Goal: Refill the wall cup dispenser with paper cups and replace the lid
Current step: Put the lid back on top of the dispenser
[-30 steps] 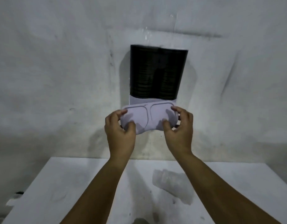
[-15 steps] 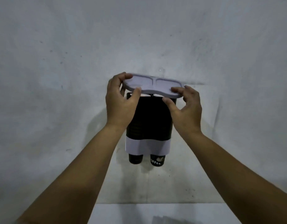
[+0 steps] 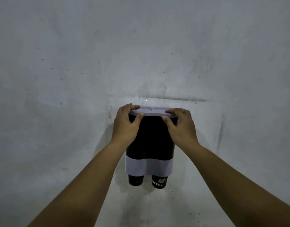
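You are seating the lid (image 3: 151,111) on the wall cup dispenser (image 3: 150,141), and by the look of it this is the closing step: the dark body seems full and two paper cups (image 3: 159,183) poke out beneath the pale lower band. To do it well, press down evenly at both ends so the lid drops flat, not cocked toward one side, and keep your thumbs under the front edge only until the rim catches. Check that its back edge sits snug to the wall (image 3: 75,79); from here you cannot see that edge.

Your left hand (image 3: 124,126) is clamped on the lid's left end, fingers curled over the top and thumb against the front rim. Your right hand (image 3: 182,126) holds the right end the same way. The lid lies between the two grips, level, resting on the dispenser's top; whether it has fully clicked home cannot be told.
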